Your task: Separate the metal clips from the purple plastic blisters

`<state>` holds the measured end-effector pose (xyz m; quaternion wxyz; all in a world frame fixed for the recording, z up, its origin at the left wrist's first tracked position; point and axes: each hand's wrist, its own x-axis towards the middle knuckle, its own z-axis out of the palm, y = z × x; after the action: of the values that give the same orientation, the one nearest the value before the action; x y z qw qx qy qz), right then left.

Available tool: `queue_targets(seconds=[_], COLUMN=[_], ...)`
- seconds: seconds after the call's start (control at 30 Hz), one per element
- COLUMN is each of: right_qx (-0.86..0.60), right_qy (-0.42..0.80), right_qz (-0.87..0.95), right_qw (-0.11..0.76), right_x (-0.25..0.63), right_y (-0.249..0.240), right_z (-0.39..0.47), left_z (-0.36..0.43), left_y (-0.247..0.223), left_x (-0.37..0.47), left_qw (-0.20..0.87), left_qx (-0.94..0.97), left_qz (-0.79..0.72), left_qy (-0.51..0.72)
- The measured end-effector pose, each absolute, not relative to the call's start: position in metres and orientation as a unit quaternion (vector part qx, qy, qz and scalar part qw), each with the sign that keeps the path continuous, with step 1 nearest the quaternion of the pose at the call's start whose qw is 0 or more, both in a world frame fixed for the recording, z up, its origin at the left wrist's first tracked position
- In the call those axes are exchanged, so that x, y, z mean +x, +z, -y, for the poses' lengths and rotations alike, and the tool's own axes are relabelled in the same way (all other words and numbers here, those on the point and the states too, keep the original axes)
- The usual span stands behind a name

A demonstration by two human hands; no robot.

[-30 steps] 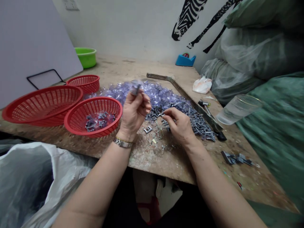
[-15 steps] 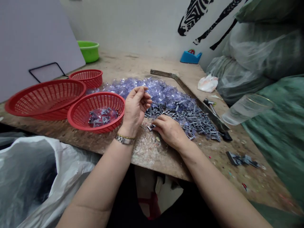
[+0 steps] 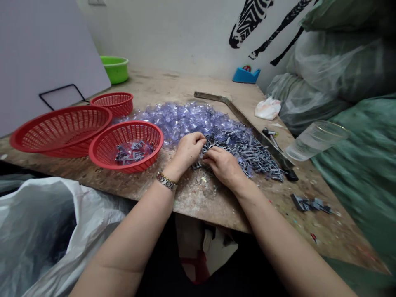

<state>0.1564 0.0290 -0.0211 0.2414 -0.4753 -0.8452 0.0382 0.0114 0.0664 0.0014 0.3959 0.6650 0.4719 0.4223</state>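
Observation:
My left hand (image 3: pixel 191 149), with a metal watch at its wrist, is closed at the near edge of the heaps, its fingertips pinched together. Close to its right, my right hand (image 3: pixel 223 165) has its fingers curled in a pinch. Whatever either hand holds is too small or hidden to name. Grey plastic parts (image 3: pixel 262 154) lie heaped beyond and right of my hands. Behind them spreads a pile of clear purplish plastic pieces (image 3: pixel 182 117). One small grey part (image 3: pixel 196 165) rests on the table between my hands.
A red basket (image 3: pixel 99 154) with some parts inside stands left, beside two other red baskets (image 3: pixel 18 138) (image 3: pixel 131 108). A metal bar (image 3: pixel 244 119) borders the heap. A glass (image 3: pixel 315 140), grey pieces (image 3: pixel 309 203) and green bags (image 3: pixel 365 152) are right; a white bag (image 3: pixel 77 206) is lower left.
My left hand has come down and to the right, close to my right hand, and its fingers have drawn together. My right hand has stayed near the same spot.

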Motion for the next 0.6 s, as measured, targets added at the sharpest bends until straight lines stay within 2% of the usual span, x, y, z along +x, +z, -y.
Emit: queue_targets(seconds=[0.23, 0.33, 0.43, 0.6], right_qx=[-0.470, -0.477, -0.482, -0.509], right_qy=[-0.004, -0.015, 0.015, 0.103], right_qz=[0.870, 0.867, 0.859, 0.795], right_qw=[0.150, 0.141, 0.171, 0.312], right_x=[0.143, 0.142, 0.148, 0.164], right_y=[-0.021, -0.018, -0.016, -0.014], right_z=[-0.022, -0.022, -0.025, -0.032], left_z=[-0.068, -0.070, -0.070, -0.067], left_y=[0.000, -0.001, -0.001, 0.001], left_x=[0.010, 0.009, 0.008, 0.008], left_qw=[0.323, 0.297, 0.279, 0.308], left_qx=[0.695, 0.705, 0.712, 0.716], left_qz=[-0.498, -0.513, -0.520, -0.504], left_qy=[0.406, 0.390, 0.381, 0.371])
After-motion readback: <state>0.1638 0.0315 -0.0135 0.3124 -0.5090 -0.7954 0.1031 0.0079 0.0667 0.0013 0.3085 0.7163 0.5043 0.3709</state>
